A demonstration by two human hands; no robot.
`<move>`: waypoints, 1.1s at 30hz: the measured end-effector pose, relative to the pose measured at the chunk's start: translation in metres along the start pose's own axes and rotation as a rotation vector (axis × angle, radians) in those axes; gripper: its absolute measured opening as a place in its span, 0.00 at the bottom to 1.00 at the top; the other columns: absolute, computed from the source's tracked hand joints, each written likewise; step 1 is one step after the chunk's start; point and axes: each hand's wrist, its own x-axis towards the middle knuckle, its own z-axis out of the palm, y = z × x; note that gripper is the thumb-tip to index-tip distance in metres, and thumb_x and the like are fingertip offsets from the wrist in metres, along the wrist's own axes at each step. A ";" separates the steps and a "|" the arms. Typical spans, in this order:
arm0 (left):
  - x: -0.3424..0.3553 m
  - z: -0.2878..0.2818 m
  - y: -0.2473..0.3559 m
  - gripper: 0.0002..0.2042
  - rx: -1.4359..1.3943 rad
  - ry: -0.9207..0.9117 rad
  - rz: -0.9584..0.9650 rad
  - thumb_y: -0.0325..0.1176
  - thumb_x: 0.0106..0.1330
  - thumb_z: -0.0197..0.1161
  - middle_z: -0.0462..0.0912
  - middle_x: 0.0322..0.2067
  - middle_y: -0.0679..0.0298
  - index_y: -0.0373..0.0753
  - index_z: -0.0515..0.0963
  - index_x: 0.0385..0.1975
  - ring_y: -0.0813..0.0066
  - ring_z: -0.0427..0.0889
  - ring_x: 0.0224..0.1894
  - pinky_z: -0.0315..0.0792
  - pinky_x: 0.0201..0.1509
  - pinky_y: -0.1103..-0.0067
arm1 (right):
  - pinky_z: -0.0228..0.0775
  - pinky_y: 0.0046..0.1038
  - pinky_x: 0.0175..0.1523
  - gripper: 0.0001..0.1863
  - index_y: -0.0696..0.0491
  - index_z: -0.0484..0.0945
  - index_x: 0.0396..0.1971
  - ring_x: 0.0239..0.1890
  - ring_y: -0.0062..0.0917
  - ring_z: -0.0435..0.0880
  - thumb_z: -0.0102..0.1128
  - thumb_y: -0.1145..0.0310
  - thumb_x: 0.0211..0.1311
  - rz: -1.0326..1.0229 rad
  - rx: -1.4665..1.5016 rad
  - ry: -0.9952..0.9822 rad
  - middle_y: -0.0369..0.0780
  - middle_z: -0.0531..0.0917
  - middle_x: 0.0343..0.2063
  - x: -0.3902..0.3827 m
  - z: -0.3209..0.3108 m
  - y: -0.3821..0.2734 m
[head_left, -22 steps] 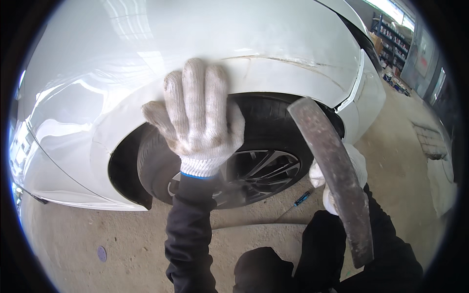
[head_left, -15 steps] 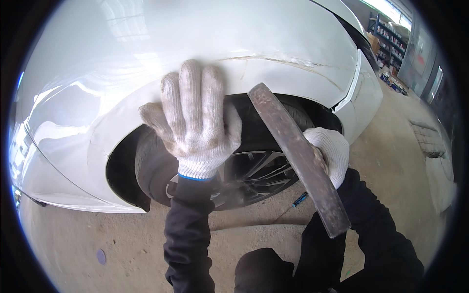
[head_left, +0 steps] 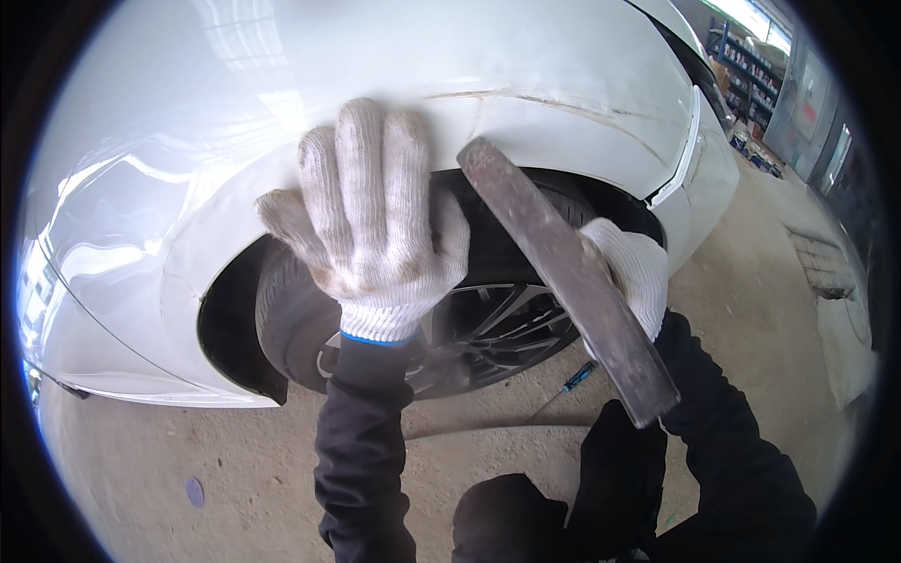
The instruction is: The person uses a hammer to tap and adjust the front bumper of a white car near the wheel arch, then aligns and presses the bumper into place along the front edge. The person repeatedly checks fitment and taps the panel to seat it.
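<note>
My left hand [head_left: 380,235], in a worn white knit glove, lies flat on the white car fender [head_left: 507,56] above the wheel arch. Its fingers are stretched out and point away from me. A white glove also covers my right hand [head_left: 631,267], which is closed round a long, dusty grey-brown sanding board [head_left: 572,286]. The board slants across the wheel opening, its far end near the arch's edge; whether it touches the panel I cannot tell. Most of my right fingers are hidden behind it. Brownish scratches [head_left: 563,105] run along the fender above the arch.
The tyre and dark spoked wheel [head_left: 497,328] sit under the arch. On the concrete floor lie a screwdriver with a blue-black handle [head_left: 580,375] and a small purple disc [head_left: 194,492]. Shelves with several containers [head_left: 746,70] stand at the far right.
The sanding board in my right hand has moved slightly up and left, toward the fender. My left hand has slid a little up and left along the panel, still flat.
</note>
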 end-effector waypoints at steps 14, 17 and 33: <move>0.002 0.001 0.001 0.30 -0.015 -0.004 -0.014 0.48 0.64 0.60 0.72 0.65 0.47 0.34 0.75 0.63 0.46 0.62 0.73 0.33 0.79 0.49 | 0.69 0.29 0.22 0.23 0.54 0.77 0.28 0.16 0.31 0.79 0.62 0.46 0.65 0.044 0.069 0.145 0.38 0.77 0.16 0.001 0.003 -0.006; 0.004 -0.003 0.004 0.29 0.036 -0.047 -0.022 0.47 0.66 0.60 0.72 0.66 0.48 0.35 0.75 0.63 0.47 0.61 0.73 0.33 0.79 0.48 | 0.69 0.28 0.22 0.22 0.54 0.77 0.28 0.16 0.30 0.79 0.63 0.47 0.65 0.042 0.067 0.153 0.38 0.77 0.16 0.001 -0.003 -0.009; 0.001 0.005 -0.001 0.32 -0.025 0.059 -0.052 0.39 0.56 0.57 0.69 0.68 0.53 0.44 0.73 0.66 0.54 0.61 0.74 0.31 0.80 0.50 | 0.68 0.27 0.23 0.21 0.56 0.75 0.29 0.18 0.27 0.78 0.60 0.51 0.69 0.160 0.189 0.159 0.40 0.76 0.18 0.000 0.008 0.001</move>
